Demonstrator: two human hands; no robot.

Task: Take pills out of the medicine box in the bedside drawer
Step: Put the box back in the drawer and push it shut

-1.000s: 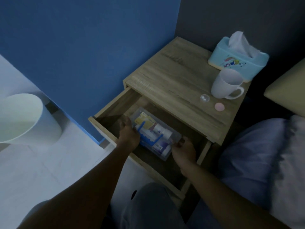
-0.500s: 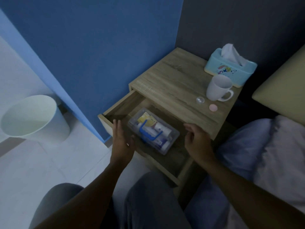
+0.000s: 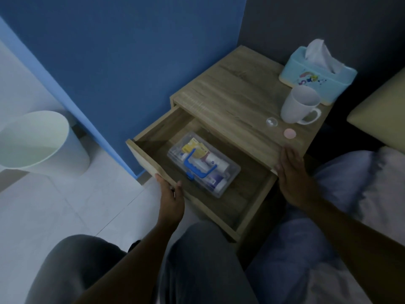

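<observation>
No words, numbers or brand names can be read anywhere. The tissue box (image 3: 317, 77) carries a coloured cartoon picture on its side, without legible lettering. Inside the clear medicine box (image 3: 203, 164), the yellow packet (image 3: 195, 148) and the white bottle (image 3: 215, 161) have printed labels, but the print is too small and dim to make out.

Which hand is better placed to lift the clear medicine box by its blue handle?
Left hand: it grips the drawer front nearest the blue handle. The right hand rests on the table edge.
</observation>
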